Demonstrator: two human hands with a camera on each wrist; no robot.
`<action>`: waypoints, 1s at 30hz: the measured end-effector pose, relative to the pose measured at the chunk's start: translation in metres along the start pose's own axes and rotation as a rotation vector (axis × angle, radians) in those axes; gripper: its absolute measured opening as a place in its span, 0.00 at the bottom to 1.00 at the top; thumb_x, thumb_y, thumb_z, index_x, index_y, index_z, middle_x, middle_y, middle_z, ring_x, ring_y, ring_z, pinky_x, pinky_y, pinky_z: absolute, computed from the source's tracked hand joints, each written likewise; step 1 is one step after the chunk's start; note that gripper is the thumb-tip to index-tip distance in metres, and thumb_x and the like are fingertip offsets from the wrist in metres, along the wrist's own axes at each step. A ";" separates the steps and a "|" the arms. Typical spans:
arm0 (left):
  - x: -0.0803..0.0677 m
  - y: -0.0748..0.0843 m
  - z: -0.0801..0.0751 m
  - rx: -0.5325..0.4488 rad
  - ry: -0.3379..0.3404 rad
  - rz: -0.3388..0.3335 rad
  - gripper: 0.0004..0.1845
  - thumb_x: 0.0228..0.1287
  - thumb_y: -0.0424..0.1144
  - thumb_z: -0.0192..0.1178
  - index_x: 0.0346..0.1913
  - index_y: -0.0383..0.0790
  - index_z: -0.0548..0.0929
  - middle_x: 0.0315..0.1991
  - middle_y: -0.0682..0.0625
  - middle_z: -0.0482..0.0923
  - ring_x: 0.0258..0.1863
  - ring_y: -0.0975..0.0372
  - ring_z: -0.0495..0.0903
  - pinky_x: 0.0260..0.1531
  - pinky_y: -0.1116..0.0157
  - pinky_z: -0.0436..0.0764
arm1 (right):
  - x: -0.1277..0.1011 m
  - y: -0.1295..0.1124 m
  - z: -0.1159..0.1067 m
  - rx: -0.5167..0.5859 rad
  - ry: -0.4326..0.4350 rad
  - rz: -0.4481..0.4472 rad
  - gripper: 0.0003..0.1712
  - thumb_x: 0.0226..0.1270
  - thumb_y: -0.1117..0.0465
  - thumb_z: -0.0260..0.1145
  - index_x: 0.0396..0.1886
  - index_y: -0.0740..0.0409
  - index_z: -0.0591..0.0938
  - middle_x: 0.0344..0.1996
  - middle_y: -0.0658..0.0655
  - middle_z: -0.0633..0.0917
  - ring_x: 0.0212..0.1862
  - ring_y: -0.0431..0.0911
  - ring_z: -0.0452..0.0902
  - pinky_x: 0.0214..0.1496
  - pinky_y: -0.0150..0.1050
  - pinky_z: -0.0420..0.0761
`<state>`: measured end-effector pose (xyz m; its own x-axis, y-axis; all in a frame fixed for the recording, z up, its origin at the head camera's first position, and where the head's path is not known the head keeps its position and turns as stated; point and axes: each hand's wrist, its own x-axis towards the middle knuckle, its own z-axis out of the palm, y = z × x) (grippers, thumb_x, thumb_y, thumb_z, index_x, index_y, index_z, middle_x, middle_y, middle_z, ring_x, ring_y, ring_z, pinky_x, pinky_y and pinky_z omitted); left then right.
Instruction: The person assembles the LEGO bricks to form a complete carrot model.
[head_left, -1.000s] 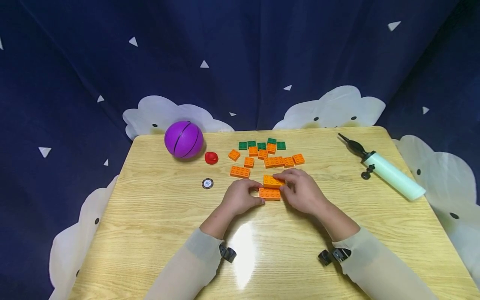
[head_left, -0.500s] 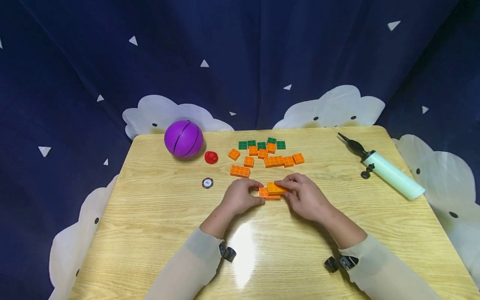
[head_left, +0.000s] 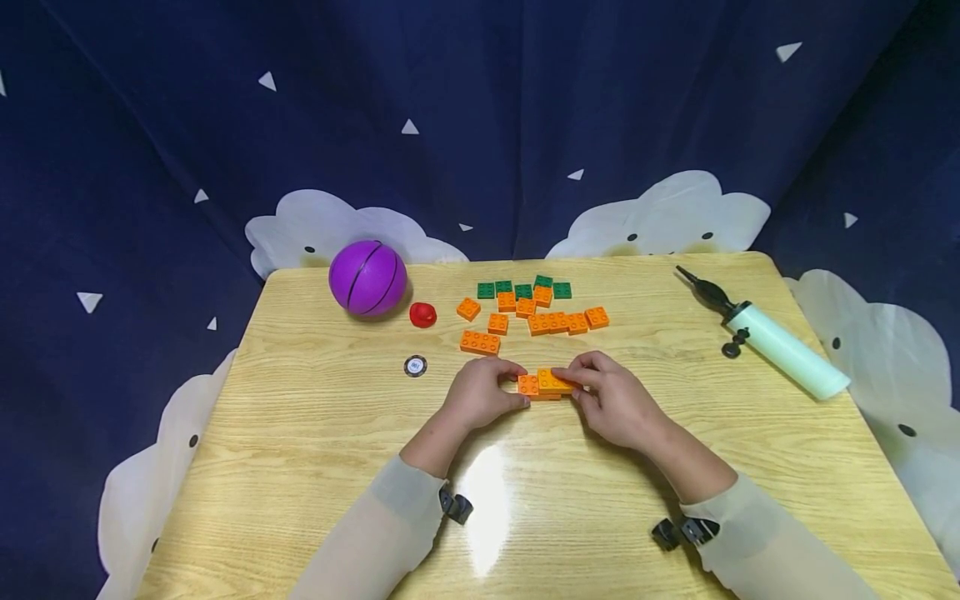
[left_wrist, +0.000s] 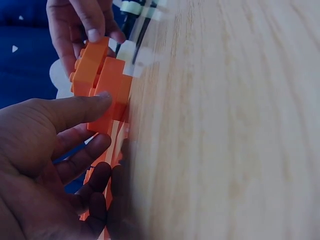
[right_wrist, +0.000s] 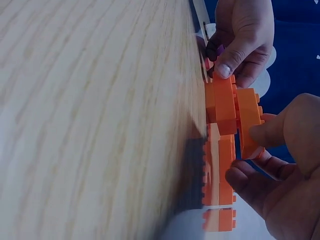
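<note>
In the head view, my left hand [head_left: 480, 393] holds a long orange building brick [head_left: 528, 385] low over the table, thumb at the near side and fingers at the far side. Above it, a second orange brick [head_left: 551, 380] is pinched by my right hand [head_left: 615, 404]. This upper brick overlaps the lower one's right part and juts past its right end. In the right wrist view, the upper brick [right_wrist: 248, 112] lies along the studs of the lower brick [right_wrist: 225, 102], offset and slightly tilted. The left wrist view shows my left thumb [left_wrist: 82, 111] against the lower brick's side [left_wrist: 111, 87].
Behind the hands lie a loose long orange brick [head_left: 480, 342], a row of orange bricks [head_left: 547, 323] and several green bricks [head_left: 486, 290]. A poker chip [head_left: 415, 366], a small red object [head_left: 423, 315] and a purple ball [head_left: 367, 279] are left. A hand pump [head_left: 783, 350] lies right.
My right hand has brought the upper brick from behind the lower one toward me and over it, then slightly right. The left hand and lower brick have stayed in place.
</note>
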<state>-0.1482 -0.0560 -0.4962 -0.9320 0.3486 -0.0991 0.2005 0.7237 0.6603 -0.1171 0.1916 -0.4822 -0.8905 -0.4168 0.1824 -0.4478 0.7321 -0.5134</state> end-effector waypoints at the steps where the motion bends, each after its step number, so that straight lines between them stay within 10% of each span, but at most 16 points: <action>1: 0.000 0.000 0.000 0.001 0.001 0.001 0.22 0.56 0.48 0.79 0.55 0.49 0.90 0.51 0.53 0.87 0.55 0.56 0.82 0.60 0.56 0.77 | 0.000 0.000 0.000 -0.001 -0.001 -0.003 0.24 0.69 0.69 0.69 0.62 0.47 0.87 0.51 0.53 0.80 0.44 0.47 0.78 0.46 0.44 0.81; 30: 0.000 0.001 0.000 0.021 0.005 -0.003 0.21 0.56 0.49 0.79 0.53 0.50 0.91 0.50 0.54 0.88 0.55 0.56 0.82 0.60 0.56 0.77 | 0.000 0.001 -0.001 0.018 -0.043 -0.043 0.24 0.70 0.71 0.68 0.63 0.51 0.86 0.52 0.53 0.78 0.46 0.47 0.77 0.48 0.44 0.82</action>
<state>-0.1484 -0.0551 -0.4954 -0.9342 0.3433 -0.0971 0.2038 0.7369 0.6446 -0.1178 0.1928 -0.4819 -0.8658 -0.4711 0.1687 -0.4841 0.7029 -0.5211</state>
